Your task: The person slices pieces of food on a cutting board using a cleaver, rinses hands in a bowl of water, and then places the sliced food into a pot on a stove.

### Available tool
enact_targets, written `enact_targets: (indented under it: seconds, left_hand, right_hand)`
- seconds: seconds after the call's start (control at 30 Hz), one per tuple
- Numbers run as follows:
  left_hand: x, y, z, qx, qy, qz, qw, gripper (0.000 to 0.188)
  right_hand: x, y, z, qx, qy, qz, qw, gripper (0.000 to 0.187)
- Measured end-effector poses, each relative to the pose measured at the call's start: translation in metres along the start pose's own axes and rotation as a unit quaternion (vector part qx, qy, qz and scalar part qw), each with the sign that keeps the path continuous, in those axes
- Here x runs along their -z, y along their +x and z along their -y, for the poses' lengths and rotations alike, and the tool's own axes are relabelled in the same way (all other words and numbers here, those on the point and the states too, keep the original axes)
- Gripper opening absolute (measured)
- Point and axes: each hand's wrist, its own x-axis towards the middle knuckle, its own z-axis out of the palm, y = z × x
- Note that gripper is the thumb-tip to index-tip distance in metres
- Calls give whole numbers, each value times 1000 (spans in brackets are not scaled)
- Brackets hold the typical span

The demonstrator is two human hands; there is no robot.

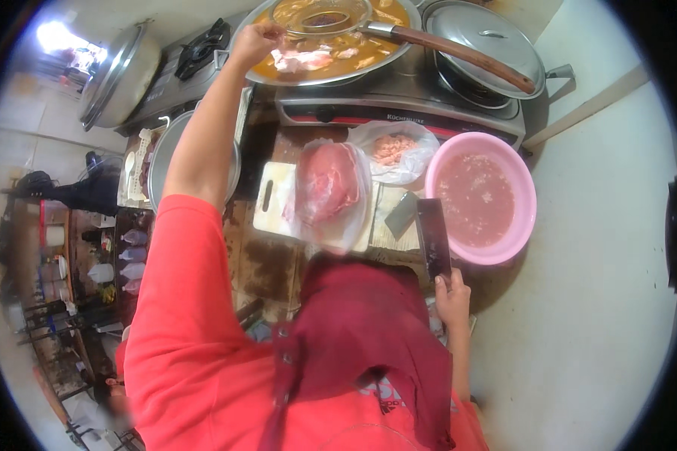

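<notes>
My left hand (259,41) is stretched out over a wide pot (242,60) of orange-brown stew, its fingers pinched together. What they hold, if anything, I cannot make out. Just below the fingertips a pale pink piece of meat (302,60) lies on the stew. My right hand (452,297) grips a broad dark cleaver (433,244) by its handle, blade pointing away from me. In front of me a large raw piece of meat (329,180), partly wrapped in clear plastic, rests on a white cutting board (272,204). Left of the cleaver blade lies a grey block (402,216).
A round strainer (320,19) with a long wooden handle (466,52) spans the pot. Right of it, a lidded pan (485,41) sits on the stove (399,109). Nearer are a plastic bag of chopped meat (393,149) and a pink basin (530,203) of cloudy reddish water.
</notes>
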Motion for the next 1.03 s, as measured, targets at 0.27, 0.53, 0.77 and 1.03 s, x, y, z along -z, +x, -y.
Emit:
enact_targets:
  seconds: [0.27, 0.53, 0.77, 1.03]
  left_hand:
    - [-12, 3, 26, 35, -24, 14, 999, 27]
    - [-28, 2, 14, 123, -96, 36, 987, 31]
    - [-25, 5, 0, 28, 39, 67, 997, 35]
    - [-29, -64, -60, 40, -27, -153, 987, 37]
  right_hand:
    - [4, -3, 8, 0, -7, -1, 1000, 17]
    - [9, -11, 0, -17, -17, -11, 1000, 19]
    - [9, -16, -1, -36, 3, -26, 999, 20]
    - [3, -13, -3, -22, -6, -44, 999, 22]
